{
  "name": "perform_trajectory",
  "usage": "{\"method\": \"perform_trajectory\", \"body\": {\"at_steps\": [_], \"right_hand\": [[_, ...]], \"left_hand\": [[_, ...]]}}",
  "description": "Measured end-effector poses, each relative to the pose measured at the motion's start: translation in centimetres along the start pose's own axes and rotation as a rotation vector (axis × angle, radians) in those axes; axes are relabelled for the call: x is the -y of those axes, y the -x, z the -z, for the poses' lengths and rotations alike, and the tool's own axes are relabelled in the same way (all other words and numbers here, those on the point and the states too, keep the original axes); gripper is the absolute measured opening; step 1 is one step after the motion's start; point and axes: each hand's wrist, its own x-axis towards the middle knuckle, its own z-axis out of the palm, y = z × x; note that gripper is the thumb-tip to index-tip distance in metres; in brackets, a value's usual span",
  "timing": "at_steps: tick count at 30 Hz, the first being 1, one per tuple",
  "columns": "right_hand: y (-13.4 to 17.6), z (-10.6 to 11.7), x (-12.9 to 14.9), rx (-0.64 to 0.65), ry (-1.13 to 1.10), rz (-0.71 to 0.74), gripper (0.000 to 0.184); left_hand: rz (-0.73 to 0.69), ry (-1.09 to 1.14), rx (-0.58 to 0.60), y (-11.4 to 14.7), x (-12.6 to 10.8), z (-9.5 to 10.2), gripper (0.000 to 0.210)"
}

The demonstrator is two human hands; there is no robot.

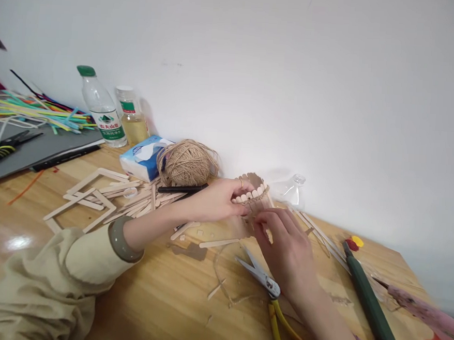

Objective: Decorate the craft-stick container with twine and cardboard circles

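Note:
Between my hands stands a small round holder of craft sticks (256, 197) with rounded tops and twine wrapped near its rim. My left hand (223, 198) grips its left side, with the thumb outside and fingers reaching over the rim. At the holder's right front, my right hand (287, 249) has its thumb and fingers pinched together; whatever they hold is too small to make out. A thin loose strand of twine (230, 301) curls on the table below. Scissors (269, 287) with yellow handles lie with blades apart, partly behind my right forearm.
Left of my hands are loose craft sticks (104, 195), a twine ball (186, 163), a tissue pack (140, 159), a water bottle (104, 112) and a jar (133, 122). On the right lie a green-handled tool (371, 302), a pink glue gun (423, 310) and a cut clear bottle top (295, 190).

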Motion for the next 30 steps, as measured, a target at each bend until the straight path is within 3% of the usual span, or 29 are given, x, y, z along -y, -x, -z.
{"method": "perform_trajectory", "body": {"at_steps": [4,8,13,16,18,19,21,26,30], "right_hand": [[-0.1,0.1,0.0,0.057,-0.035,-0.035,0.014],[-0.2,1.3,0.3,0.131,-0.163,-0.134,0.014],[1.8,2.8,1.8,0.395,-0.4,-0.304,0.013],[4.0,2.7,3.3,0.55,-0.471,-0.392,0.014],[5.3,2.1,4.3,0.614,-0.498,-0.409,0.015],[5.9,1.7,4.7,0.638,-0.507,-0.407,0.016],[6.5,0.8,5.4,0.673,-0.524,-0.391,0.018],[6.5,-0.2,6.3,0.697,-0.559,-0.385,0.021],[6.5,0.8,5.6,0.631,-0.641,-0.496,0.026]], "left_hand": [[-0.06,-0.262,0.002,0.1,0.4,-0.2,0.028],[-0.141,-0.522,0.075,0.2,1.2,-1.0,0.031],[-0.229,-0.558,0.117,0.1,1.5,-1.2,0.037],[-0.304,-0.479,-0.011,1.1,0.9,0.1,0.034],[-0.212,-0.453,-0.083,2.6,0.7,1.2,0.02],[-0.129,-0.452,-0.051,3.4,0.8,1.7,0.016],[0.004,-0.518,0.121,5.1,1.4,2.2,0.016],[0.064,-0.602,0.211,7.4,3.9,1.9,0.017],[0.064,-0.604,0.212,7.6,3.9,1.3,0.021]]}}
